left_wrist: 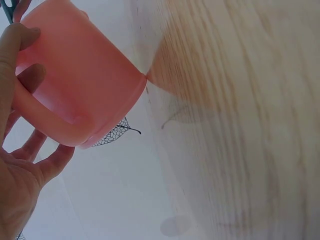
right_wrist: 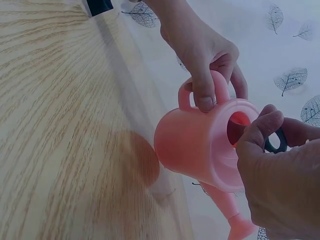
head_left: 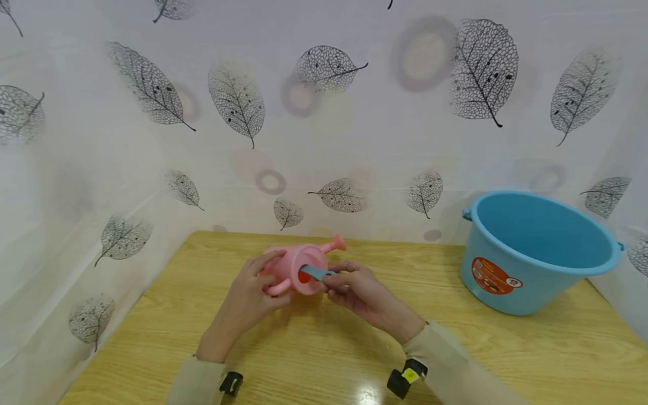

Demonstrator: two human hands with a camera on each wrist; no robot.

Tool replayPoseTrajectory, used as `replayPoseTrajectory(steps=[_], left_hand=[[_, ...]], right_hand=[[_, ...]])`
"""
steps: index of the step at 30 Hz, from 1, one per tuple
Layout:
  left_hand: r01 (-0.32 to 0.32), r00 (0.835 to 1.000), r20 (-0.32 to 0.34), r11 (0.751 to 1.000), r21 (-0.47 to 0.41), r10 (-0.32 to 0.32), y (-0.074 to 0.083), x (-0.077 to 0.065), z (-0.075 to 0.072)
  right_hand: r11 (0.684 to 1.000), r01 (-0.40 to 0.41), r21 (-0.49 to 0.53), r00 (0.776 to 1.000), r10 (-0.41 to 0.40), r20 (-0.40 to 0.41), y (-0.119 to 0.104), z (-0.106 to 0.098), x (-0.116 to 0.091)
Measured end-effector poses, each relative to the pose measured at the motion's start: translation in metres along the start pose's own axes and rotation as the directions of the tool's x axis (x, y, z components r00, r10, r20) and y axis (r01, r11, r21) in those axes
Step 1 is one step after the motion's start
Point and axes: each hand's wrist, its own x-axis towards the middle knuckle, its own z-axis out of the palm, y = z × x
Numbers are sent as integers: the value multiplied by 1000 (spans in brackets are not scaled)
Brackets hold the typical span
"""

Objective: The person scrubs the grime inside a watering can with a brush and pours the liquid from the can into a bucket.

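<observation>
A pink watering can (head_left: 291, 261) is tilted with its round mouth facing me. My left hand (head_left: 248, 295) grips its loop handle (right_wrist: 221, 87). In the left wrist view, one edge of the can's base (left_wrist: 145, 79) meets its reflection on the tabletop. My right hand (head_left: 361, 292) pinches a blue-grey tool handle (head_left: 315, 273) with a hole near its end. The tool reaches into the mouth, and its far end is hidden inside. Something red (head_left: 304, 277) shows within the opening. The spout (head_left: 334, 244) points away to the right.
A large light-blue bucket (head_left: 539, 267) with a red label stands at the right of the wooden table (head_left: 324, 349). Behind the table hangs a white sheet (head_left: 354, 146) printed with dark leaves, and it also runs along the left side.
</observation>
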Motion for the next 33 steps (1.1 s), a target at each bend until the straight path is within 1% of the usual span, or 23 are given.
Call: replayPoseTrajectory(steps=[6, 11, 18, 24, 29, 33], left_hand=[[-7, 1000, -7, 1000, -5, 7, -1, 0, 1], [-23, 1000, -15, 1000, 4, 23, -1, 0, 2], [-28, 1000, -14, 1000, 12, 28, 0, 1, 2], [-36, 999, -31, 999, 8, 36, 0, 1, 3], [-39, 999, -26, 999, 12, 39, 1, 1, 3], [-36, 999, -18, 999, 8, 36, 1, 1, 2]], right_hand=[[1000, 2, -13, 1000, -2, 1, 2, 2, 6], [999, 23, -40, 1000, -22, 19, 4, 4, 9], [997, 42, -67, 999, -41, 15, 6, 5, 11], [994, 57, -91, 998, -56, 24, 7, 5, 10], [991, 69, -114, 997, -66, 26, 6, 3, 7], [990, 63, -125, 998, -60, 27, 4, -1, 4]])
